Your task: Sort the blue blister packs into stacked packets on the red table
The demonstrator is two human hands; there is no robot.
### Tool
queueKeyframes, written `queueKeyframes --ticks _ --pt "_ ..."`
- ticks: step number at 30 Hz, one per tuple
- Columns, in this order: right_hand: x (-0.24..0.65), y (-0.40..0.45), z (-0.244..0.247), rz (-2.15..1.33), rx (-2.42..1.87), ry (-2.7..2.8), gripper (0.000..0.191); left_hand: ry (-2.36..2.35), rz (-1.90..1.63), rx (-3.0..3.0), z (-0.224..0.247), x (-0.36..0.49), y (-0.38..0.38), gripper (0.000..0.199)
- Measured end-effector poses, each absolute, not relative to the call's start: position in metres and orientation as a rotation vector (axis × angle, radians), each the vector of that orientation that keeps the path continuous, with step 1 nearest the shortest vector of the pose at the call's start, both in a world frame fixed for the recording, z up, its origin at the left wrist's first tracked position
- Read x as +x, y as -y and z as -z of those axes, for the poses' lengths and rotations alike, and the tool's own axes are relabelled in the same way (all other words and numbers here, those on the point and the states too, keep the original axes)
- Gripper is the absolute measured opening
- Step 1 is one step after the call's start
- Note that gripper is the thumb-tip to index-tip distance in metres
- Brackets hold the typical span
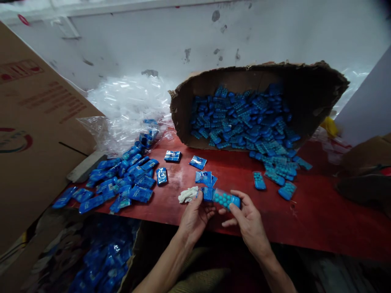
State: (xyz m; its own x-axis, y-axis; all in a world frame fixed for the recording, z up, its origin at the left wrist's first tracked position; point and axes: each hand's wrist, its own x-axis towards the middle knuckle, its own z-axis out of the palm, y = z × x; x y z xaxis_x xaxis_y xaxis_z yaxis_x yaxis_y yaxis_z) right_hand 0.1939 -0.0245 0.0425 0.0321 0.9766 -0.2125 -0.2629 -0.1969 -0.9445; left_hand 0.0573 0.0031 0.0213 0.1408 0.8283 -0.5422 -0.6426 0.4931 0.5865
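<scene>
My left hand (pixel 195 215) is closed on a blue printed sleeve (pixel 208 194), thumb on top. My right hand (pixel 249 217) grips the blue end of a small transparent pack of turquoise balls (pixel 224 199) between thumb and fingers. The pack's other end meets the sleeve; whether it sits inside, I cannot tell. Just beyond my left hand lie a crumpled white cloth or glove (pixel 187 195) and flat blue sleeves (pixel 203 176). Short stacks of blue sleeves (pixel 172 156) stand farther back. A loose pack of balls (pixel 259 180) rests to the right.
A torn cardboard box (pixel 311 93) on its side spills many ball packs onto the red table (pixel 324 207). Wrapped blue packs (pixel 142 194) are heaped left, near transparent plastic bags (pixel 128 101). A large carton (pixel 39 110) stands at far left. Below the table edge are more blue packs (pixel 100 260).
</scene>
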Motion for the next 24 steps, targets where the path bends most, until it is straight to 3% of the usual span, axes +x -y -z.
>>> queueKeyframes --ticks 13,20,24 --pt "0.192 0.024 -0.031 -1.562 -1.128 0.763 0.044 -1.077 -1.261 0.475 -0.026 0.061 -0.007 0.023" --pt "0.181 0.031 -0.021 -1.170 -1.261 1.091 0.036 -0.969 -1.200 0.324 -0.033 0.069 -0.005 0.022" --pt "0.186 0.030 -0.029 -1.448 -1.103 1.174 0.037 -0.926 -1.113 0.310 -0.034 0.060 -0.004 0.018"
